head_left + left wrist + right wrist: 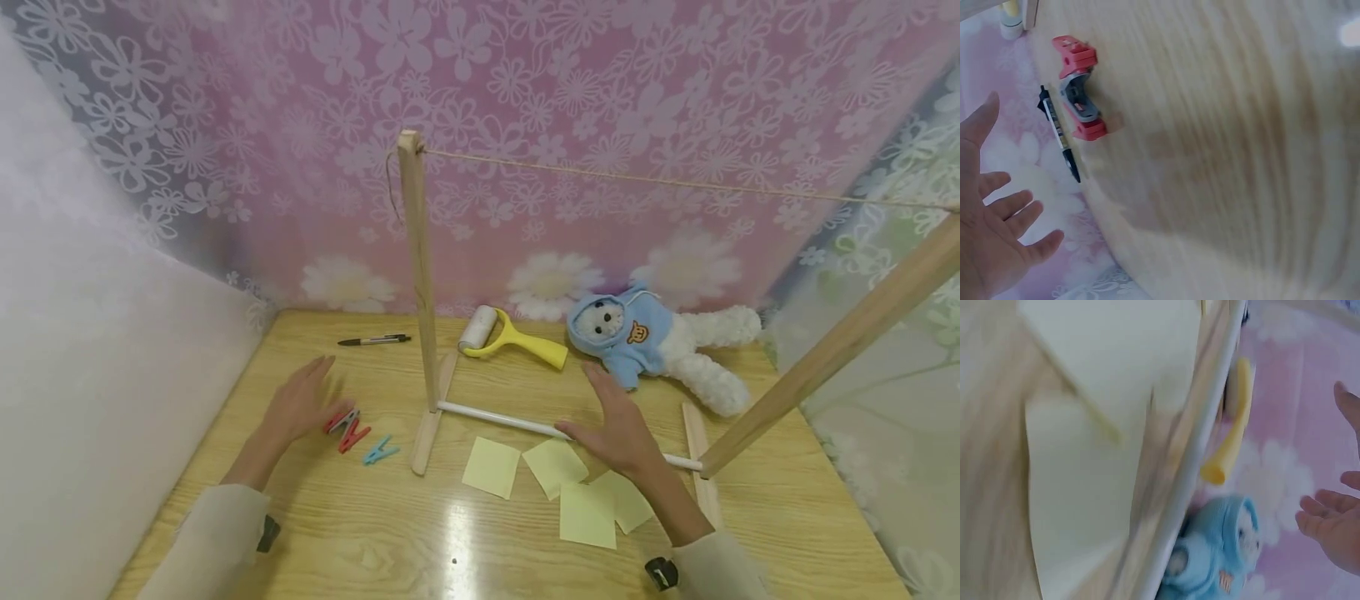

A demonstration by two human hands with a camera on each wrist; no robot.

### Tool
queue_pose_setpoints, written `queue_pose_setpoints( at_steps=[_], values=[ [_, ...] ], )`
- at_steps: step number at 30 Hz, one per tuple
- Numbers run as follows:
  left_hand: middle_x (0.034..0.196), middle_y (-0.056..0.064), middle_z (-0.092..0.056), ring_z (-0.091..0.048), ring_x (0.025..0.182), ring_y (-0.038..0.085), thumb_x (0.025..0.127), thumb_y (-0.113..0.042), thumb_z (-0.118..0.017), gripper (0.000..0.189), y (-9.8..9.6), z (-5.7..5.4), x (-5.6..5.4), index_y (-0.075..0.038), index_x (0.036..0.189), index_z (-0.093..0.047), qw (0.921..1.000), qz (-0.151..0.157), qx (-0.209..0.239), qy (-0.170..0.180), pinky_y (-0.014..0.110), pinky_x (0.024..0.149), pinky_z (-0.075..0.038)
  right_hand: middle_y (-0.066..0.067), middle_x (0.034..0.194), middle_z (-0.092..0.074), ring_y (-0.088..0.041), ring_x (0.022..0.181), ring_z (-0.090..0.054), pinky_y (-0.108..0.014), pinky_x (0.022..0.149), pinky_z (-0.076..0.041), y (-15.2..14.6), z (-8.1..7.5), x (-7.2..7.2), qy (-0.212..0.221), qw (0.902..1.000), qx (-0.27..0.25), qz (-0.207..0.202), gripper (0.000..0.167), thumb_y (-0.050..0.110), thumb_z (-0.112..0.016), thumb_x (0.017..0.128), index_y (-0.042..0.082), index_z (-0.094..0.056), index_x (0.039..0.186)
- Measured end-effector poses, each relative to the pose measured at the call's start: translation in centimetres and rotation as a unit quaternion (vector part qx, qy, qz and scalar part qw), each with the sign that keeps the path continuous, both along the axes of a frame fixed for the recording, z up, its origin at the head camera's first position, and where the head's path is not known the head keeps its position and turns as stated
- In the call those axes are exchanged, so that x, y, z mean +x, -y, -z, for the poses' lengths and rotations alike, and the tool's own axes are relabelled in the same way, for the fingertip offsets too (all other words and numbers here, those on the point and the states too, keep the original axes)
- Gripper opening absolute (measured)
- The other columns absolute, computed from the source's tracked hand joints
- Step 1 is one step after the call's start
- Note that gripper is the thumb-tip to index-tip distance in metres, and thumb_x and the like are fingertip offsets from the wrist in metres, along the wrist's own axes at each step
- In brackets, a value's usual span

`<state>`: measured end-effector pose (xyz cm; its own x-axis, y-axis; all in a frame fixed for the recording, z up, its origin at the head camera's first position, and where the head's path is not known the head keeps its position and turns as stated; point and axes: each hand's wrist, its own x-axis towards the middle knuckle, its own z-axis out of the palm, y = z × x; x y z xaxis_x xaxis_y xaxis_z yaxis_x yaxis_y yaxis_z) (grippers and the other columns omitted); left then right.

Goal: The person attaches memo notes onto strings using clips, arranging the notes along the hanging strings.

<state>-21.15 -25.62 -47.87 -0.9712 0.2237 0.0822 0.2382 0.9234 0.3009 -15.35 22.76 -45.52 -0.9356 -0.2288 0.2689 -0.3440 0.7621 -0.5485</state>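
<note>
Wooden table (750, 533) bears clothespins (348, 429) near open left hand (303, 404).

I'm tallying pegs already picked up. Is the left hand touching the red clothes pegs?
Apart. The left wrist view shows the left hand open, fingers spread, with bare surface between it and the red clothes pegs; it holds nothing.

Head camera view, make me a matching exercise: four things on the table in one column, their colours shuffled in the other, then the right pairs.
Things:
1. lint roller handle
2. toy's hoodie
3. clothespin nearest the left hand
4. sticky notes

Colours:
A. red
B. pale yellow
C. light blue
D. bright yellow

Pairs: 1-D, 2-C, 3-A, 4-B
</note>
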Motion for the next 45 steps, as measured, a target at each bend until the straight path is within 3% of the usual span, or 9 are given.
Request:
queue_pose_setpoints(
  at_steps=[8, 12, 19, 27, 38, 45],
  values=[
    [0.137, 0.031, -0.046, -0.044, 0.124, 0.050, 0.089, -0.043, -0.063, 0.073, 0.6, 1.1, 0.2, 0.008, 0.138, -0.041, 0.9974, 0.006, 0.049, 0.053, 0.060, 0.101, -0.038, -0.015, 0.128, -0.060, -0.034, 0.112, -0.060, -0.049, 0.090, -0.050, 3.9, 1.4, 1.1, 0.071, 0.9967, 0.004, -0.039, 0.072, 0.043, -0.076, 0.077, 0.004, -0.052, 0.132],
    [0.129, 0.031, -0.053, -0.054, 0.114, 0.047, 0.090, -0.036, -0.063, 0.062, 0.8, 1.3, 0.1, 0.009, 0.131, -0.049, 0.9956, 0.013, 0.060, 0.070, 0.057, 0.095, -0.044, -0.014, 0.123, -0.063, -0.034, 0.105, -0.063, -0.047, 0.085, -0.052, 5.4, 2.0, 1.0, 0.117, 0.9916, -0.001, -0.055, 0.065, 0.038, -0.077, 0.077, 0.001, -0.057, 0.127],
    [0.110, 0.025, -0.065, -0.064, 0.096, 0.037, 0.090, -0.021, -0.065, 0.044, 1.1, 2.3, -0.6, 0.009, 0.121, -0.057, 0.9925, 0.036, 0.082, 0.084, 0.051, 0.085, -0.051, -0.017, 0.122, -0.063, -0.033, 0.108, -0.062, -0.046, 0.088, -0.052, 8.0, 3.3, 0.4, 0.160, 0.9844, 0.010, -0.072, 0.059, 0.027, -0.079, 0.076, -0.002, -0.059, 0.123],
    [0.098, 0.022, -0.067, -0.065, 0.083, 0.030, 0.089, -0.010, -0.063, 0.030, 0.9, 3.0, -0.8, 0.008, 0.113, -0.061, 0.9920, 0.040, 0.088, 0.080, 0.046, 0.074, -0.053, -0.020, 0.121, -0.055, -0.034, 0.112, -0.053, -0.044, 0.092, -0.048, 9.9, 4.6, 0.5, 0.174, 0.9794, 0.078, -0.067, 0.066, 0.024, -0.085, 0.069, -0.007, -0.057, 0.120],
    [0.093, 0.017, -0.069, -0.064, 0.085, 0.031, 0.090, -0.012, -0.062, 0.018, 0.8, 2.9, -1.0, 0.002, 0.099, -0.069, 0.9955, 0.050, 0.053, 0.060, 0.048, 0.078, -0.052, -0.012, 0.098, -0.055, -0.022, 0.084, -0.049, -0.037, 0.071, -0.047, 10.6, 4.4, 0.5, 0.168, 0.9781, 0.117, -0.040, 0.059, 0.024, -0.089, 0.063, -0.003, -0.061, 0.108],
    [0.079, 0.009, -0.065, -0.058, 0.072, 0.020, 0.089, -0.019, -0.064, 0.017, 0.9, 3.2, -1.2, -0.003, 0.083, -0.068, 0.9975, 0.055, 0.013, 0.041, 0.040, 0.067, -0.050, -0.009, 0.091, -0.051, -0.018, 0.077, -0.043, -0.031, 0.066, -0.041, 10.7, 4.6, 0.3, 0.170, 0.9783, 0.111, -0.042, 0.052, 0.024, -0.089, 0.062, -0.001, -0.060, 0.097]
  ],
)
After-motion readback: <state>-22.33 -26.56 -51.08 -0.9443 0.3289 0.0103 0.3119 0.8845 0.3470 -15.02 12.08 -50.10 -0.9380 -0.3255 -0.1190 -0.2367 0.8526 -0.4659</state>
